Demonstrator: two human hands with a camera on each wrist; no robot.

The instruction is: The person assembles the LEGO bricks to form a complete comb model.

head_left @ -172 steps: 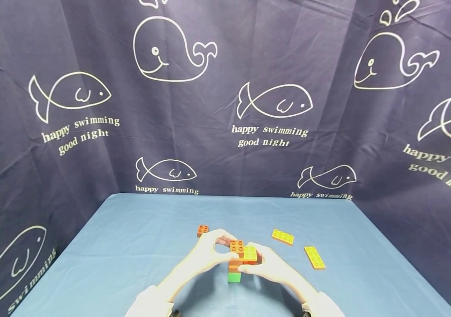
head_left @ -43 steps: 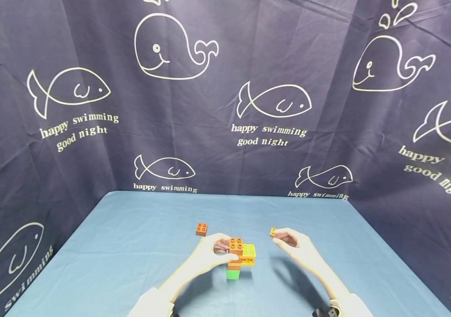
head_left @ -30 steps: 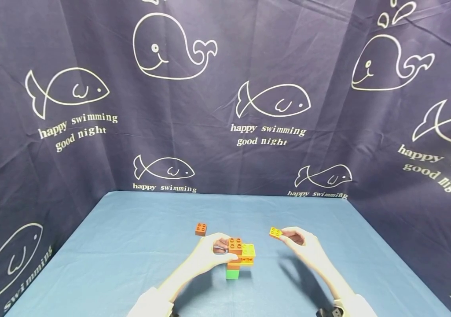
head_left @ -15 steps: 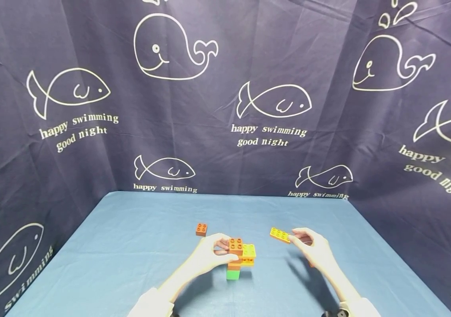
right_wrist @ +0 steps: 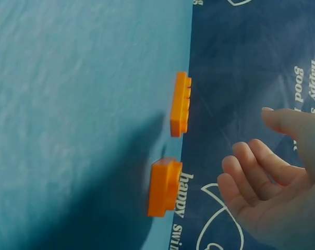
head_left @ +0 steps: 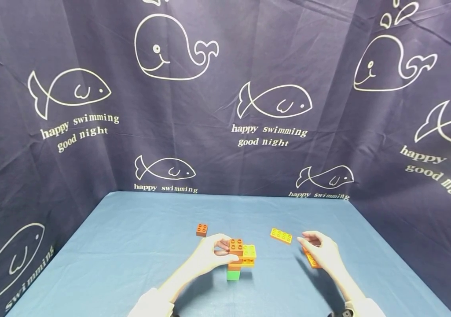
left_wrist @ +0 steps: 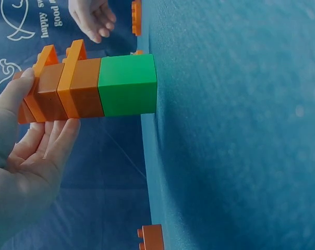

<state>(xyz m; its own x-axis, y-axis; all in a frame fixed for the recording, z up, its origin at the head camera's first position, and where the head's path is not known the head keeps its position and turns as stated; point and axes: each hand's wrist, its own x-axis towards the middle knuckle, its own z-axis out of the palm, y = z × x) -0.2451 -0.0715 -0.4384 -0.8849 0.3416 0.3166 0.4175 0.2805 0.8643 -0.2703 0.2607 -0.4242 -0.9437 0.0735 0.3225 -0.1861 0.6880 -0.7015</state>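
A stack of toy building bricks stands upright in the middle of the table, with a green brick (left_wrist: 129, 85) at the bottom and an orange studded brick (head_left: 235, 246) on top. Yellow-orange pieces (head_left: 249, 252) jut out on its right side. My left hand (head_left: 205, 256) grips the upper bricks between thumb and fingers. Off to the right, my right hand (head_left: 324, 250) hovers over a flat orange brick (head_left: 312, 259), partly covering it in the head view. Its fingers are loosely bent around nothing, and the right wrist view shows that hand (right_wrist: 267, 192) apart from both flat bricks.
A flat yellow-topped brick (head_left: 281, 235) lies left of my right hand. Behind my left hand sits a small red-orange brick (head_left: 202, 229). Blue cloth (head_left: 150, 229) covers the table, and dark printed curtains (head_left: 217, 171) enclose its back and sides.
My right hand has left the stack and passed over the yellow-topped flat brick, moving right to the other flat brick. My left hand stays on the stack.
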